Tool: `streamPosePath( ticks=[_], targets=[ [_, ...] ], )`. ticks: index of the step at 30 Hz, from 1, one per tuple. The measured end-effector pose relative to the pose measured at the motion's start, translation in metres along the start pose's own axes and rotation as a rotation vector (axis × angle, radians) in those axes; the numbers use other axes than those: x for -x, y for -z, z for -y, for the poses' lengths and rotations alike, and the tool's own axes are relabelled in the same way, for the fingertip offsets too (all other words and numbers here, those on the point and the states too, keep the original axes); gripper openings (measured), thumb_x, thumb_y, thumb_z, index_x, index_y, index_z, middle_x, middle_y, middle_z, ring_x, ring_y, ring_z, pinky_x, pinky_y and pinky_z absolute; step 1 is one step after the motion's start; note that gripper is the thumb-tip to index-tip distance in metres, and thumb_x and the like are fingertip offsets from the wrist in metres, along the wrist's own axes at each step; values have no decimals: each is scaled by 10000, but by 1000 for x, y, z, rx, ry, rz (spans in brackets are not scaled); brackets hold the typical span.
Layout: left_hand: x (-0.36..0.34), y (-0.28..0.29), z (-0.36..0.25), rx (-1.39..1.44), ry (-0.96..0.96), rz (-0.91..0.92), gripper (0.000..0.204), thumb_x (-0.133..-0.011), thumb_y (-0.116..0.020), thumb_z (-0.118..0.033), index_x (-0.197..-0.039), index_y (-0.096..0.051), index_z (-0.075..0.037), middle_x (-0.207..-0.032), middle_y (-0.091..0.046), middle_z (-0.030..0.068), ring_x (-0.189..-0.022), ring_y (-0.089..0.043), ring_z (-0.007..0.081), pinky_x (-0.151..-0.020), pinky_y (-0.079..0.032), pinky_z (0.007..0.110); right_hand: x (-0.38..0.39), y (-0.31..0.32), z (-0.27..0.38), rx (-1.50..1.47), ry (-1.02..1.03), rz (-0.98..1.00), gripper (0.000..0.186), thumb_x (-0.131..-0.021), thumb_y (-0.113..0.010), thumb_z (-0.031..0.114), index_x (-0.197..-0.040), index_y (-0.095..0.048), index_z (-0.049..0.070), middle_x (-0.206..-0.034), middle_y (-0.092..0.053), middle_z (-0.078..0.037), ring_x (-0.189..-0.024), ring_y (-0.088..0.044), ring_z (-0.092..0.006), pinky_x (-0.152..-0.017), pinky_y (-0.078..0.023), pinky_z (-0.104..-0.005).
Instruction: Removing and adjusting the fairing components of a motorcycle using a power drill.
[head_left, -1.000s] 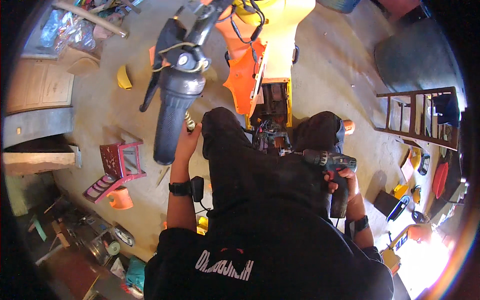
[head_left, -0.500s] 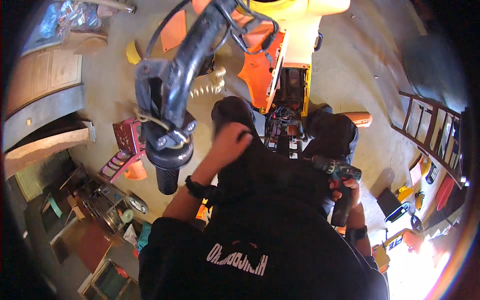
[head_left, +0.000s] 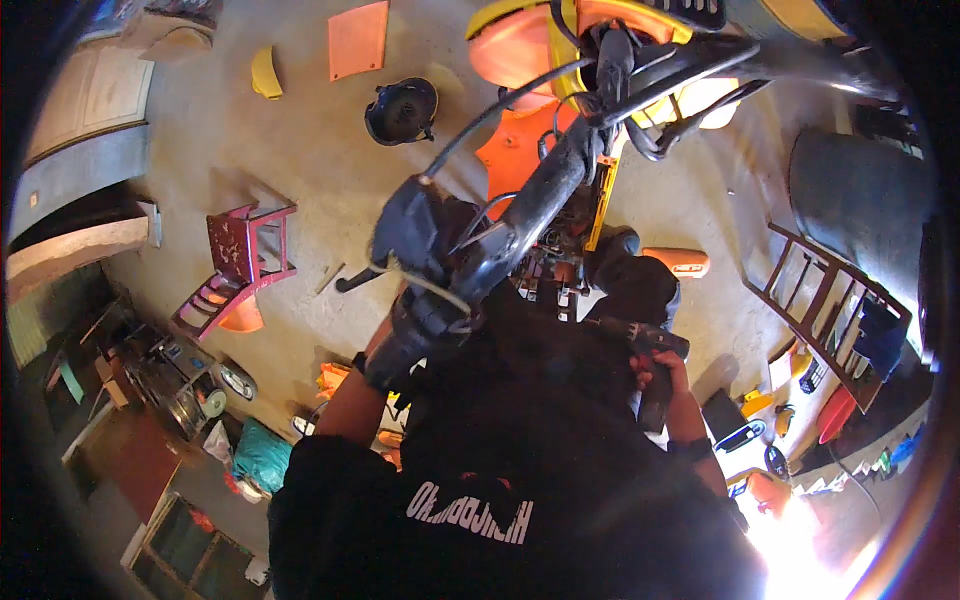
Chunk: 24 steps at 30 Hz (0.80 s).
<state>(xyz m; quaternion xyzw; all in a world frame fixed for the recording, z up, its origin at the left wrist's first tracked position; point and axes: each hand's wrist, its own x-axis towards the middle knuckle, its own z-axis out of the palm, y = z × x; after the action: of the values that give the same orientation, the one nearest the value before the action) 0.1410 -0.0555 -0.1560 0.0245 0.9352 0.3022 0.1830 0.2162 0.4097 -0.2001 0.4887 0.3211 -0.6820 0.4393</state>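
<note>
A black cordless drill (head_left: 657,347) is in my right hand (head_left: 668,375), my fingers wrapped round its handle. It is held in front of my right side, chuck toward the left. The black handlebar (head_left: 540,200) of a scooter runs diagonally across the middle, with its cables loose. Its grip end hides my left hand; only the left forearm (head_left: 350,405) shows beside it. Beyond my knees is the scooter's opened body, with exposed parts and wiring (head_left: 555,265), an orange panel (head_left: 515,145) and a yellow side strip (head_left: 604,200).
On the floor lie a dark helmet (head_left: 401,111), a flat orange panel (head_left: 358,42), a yellow piece (head_left: 265,73) and an orange cover (head_left: 676,262). A maroon chair (head_left: 235,250) lies to the left. At right are a ladder-like frame (head_left: 825,305) and several loose parts.
The handlebar has swung over in view, and its grip end now covers my left hand, which was visible over my left leg. The drill stays in my right hand. The view has shifted slightly.
</note>
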Motion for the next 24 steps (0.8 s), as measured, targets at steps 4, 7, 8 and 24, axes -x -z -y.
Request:
streamPosePath(
  ticks=[4,7,8,24],
  targets=[
    [50,10,110,117,297,14,254,-888,-625,-290,-972,-648,-52,-866,-693,155,-774,-684,294,-748,-542,392,16,-43,23,20,46,-87,431,-799,-585,249,-1165,-530,27,-948,-655,-157,-597,-571,-178,-606,-524,-353],
    [60,76,80,34,443,-134,274,-958,-541,-279,-946,-658,-31,-884,-697,168,-849,-690,283,-765,-532,361,41,-54,41,-112,94,-64,376,-808,-593,212,-1133,-536,33,-921,-658,-155,-597,-578,-174,-597,-536,-336],
    [68,93,70,207,469,-276,290,-979,-518,-277,-952,-656,-23,-886,-701,158,-850,-691,261,-769,-531,353,52,-54,46,-193,76,-28,352,-811,-597,198,-1113,-540,25,-913,-659,-153,-598,-580,-170,-590,-538,-324],
    [36,122,-76,-128,83,-376,994,-616,-832,-215,-1412,-287,27,-1389,-384,268,-1332,-346,422,-1120,-264,514,57,21,97,373,167,-108,256,-787,-607,239,-909,-588,15,-753,-625,-91,-618,-600,-186,-607,-528,-304]
  ],
)
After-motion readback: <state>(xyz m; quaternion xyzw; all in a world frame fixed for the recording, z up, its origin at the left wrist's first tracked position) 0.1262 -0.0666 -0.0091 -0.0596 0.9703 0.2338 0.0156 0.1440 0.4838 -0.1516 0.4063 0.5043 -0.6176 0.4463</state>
